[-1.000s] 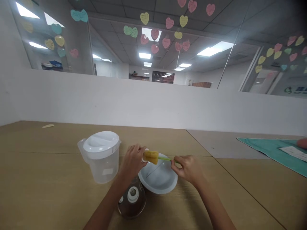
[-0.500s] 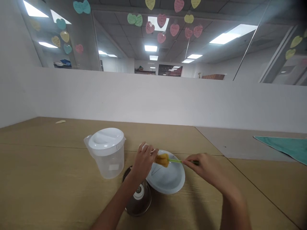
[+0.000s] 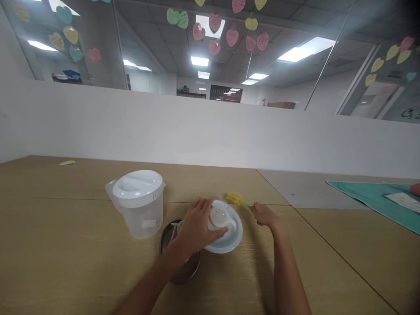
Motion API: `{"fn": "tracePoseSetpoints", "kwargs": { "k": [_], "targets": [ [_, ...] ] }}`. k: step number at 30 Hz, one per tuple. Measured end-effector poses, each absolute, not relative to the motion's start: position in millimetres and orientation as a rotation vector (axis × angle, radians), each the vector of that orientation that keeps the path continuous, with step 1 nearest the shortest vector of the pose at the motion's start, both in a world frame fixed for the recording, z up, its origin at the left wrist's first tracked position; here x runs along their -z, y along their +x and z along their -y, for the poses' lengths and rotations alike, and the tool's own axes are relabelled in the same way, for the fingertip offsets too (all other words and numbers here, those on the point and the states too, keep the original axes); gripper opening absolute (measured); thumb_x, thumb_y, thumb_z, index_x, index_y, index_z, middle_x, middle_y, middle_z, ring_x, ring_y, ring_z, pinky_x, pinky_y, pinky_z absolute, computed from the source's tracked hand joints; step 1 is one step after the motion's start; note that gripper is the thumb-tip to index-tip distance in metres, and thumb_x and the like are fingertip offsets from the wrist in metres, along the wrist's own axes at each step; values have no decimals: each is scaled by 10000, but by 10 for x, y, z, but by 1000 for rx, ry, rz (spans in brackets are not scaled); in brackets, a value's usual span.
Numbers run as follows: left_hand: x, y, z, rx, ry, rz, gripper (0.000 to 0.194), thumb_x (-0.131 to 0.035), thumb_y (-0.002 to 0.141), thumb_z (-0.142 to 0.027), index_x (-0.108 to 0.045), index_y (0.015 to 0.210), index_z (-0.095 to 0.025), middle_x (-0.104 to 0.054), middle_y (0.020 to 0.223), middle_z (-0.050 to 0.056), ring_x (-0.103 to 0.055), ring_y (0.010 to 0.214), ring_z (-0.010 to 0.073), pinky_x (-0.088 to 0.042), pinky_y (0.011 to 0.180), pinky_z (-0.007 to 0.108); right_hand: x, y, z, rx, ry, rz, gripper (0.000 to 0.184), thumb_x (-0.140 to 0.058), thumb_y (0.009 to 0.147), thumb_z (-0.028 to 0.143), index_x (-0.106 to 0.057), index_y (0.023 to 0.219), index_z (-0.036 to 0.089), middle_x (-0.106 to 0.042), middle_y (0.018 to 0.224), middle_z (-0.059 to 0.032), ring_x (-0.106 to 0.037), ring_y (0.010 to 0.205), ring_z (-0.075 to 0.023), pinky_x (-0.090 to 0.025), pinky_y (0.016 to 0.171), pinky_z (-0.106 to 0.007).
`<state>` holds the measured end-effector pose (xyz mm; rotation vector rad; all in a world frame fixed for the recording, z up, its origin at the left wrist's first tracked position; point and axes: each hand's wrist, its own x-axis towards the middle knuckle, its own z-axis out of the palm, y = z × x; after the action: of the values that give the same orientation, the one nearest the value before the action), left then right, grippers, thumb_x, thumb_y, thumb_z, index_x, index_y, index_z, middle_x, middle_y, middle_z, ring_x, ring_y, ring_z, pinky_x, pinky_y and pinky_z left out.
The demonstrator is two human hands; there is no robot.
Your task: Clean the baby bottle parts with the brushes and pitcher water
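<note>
My left hand [image 3: 196,224] is wrapped round a small white rounded vessel [image 3: 218,217], its round end turned towards me, over a white oval plate [image 3: 231,243]. Whether the vessel touches the plate I cannot tell. In my closed right hand [image 3: 264,214] is the green stem of a yellow flower [image 3: 235,198], blurred by motion, its head pointing left beyond the plate's far right rim. Under my left forearm stands a dark round pan [image 3: 191,267] with a shiny rim, partly hidden. Left of it sits a clear plastic pitcher [image 3: 144,218] with a white lid.
A pale flat piece [image 3: 67,162] lies at the table's far left. On the right is a teal cloth [image 3: 364,194] with a white paper [image 3: 405,201] on it. Part of what looks like another person's hand [image 3: 415,189] shows at the right edge. A white wall [image 3: 170,131] stands behind.
The flower has come away from the white vessel and swung up and to the right. My left hand has turned the vessel towards me. The view has shifted slightly right.
</note>
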<state>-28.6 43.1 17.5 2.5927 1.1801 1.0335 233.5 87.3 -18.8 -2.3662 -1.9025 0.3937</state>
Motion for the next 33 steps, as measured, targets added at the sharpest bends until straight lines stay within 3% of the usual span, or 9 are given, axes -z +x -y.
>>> {"fn": "tracePoseSetpoints", "kwargs": {
  "k": [3, 7, 14, 17, 19, 21, 23, 27, 33],
  "targets": [
    [-140, -128, -201, -798, 2671, -1019, 703, -674, 626, -458, -409, 1222, -196, -556, 1041, 71, -464, 997, 259, -363, 913, 426, 407, 2266, -1037, -508, -2371, 1972, 224, -436, 796, 145, -639, 717, 93, -665, 741, -143, -618, 670, -174, -345, 529, -218],
    [-108, -29, 17, -517, 2783, -873, 675, -669, 620, -478, -437, 1200, -220, -561, 1012, 59, -480, 977, 263, -369, 899, 419, 591, 2241, -1117, -672, -2334, 2060, 124, -547, 674, 132, -628, 582, 110, -635, 601, -77, -607, 636, -172, -364, 520, -204],
    [-147, -90, 82, -262, 2766, -950, 565, -604, 689, -456, -452, 1179, -221, -578, 965, 59, -556, 873, 235, -452, 755, 350, 715, 2269, -1080, -901, -2252, 2046, 92, -548, 581, 93, -631, 560, 125, -519, 406, 10, -555, 463, -150, -397, 456, -207],
    [-93, -75, 89, -91, 2780, -1030, 429, -570, 715, -438, -526, 1066, -195, -597, 913, 78, -586, 769, 241, -471, 651, 355, 633, 2273, -1078, -785, -2214, 2003, 172, -490, 650, 89, -661, 646, 106, -597, 497, -41, -593, 521, -174, -426, 507, -235],
    [-68, -46, 99, 19, 2780, -1084, 381, -527, 748, -443, -555, 1011, -168, -607, 904, 107, -593, 738, 247, -472, 618, 363, 549, 2250, -1089, -640, -2143, 1971, 278, -416, 733, 96, -673, 836, 89, -675, 717, -104, -633, 696, -198, -449, 618, -259],
    [-65, -17, 107, 93, 2769, -1126, 370, -492, 774, -437, -569, 989, -145, -613, 904, 129, -595, 748, 250, -473, 612, 363, 477, 2194, -1100, -513, -2036, 1950, 372, -347, 807, 120, -605, 1073, 92, -650, 1016, -142, -601, 933, -201, -432, 760, -270],
    [-76, 2, 109, 134, 2767, -1149, 365, -508, 761, -418, -573, 982, -135, -617, 896, 130, -596, 766, 251, -472, 610, 355, 443, 2110, -1112, -464, -1922, 1968, 414, -325, 853, 170, -507, 1222, 125, -572, 1192, -120, -539, 1064, -179, -397, 845, -253],
    [-95, 4, 114, 174, 2777, -1157, 409, -531, 734, -418, -572, 1001, -112, -624, 899, 128, -603, 774, 276, -471, 600, 367, 490, 1957, -1155, -510, -1777, 2067, 369, -372, 858, 203, -564, 1173, 207, -609, 1156, -38, -555, 1039, -149, -390, 845, -216],
    [-58, 45, 171, 190, 2720, -1348, 385, -580, 734, -349, -577, 1015, -86, -632, 885, 167, -603, 779, 301, -457, 615, 384, 576, 1957, -1233, -446, -1871, 2037, 324, -374, 844, 167, -673, 967, 139, -660, 1026, -114, -580, 971, -181, -376, 799, -228]
  ]
}}
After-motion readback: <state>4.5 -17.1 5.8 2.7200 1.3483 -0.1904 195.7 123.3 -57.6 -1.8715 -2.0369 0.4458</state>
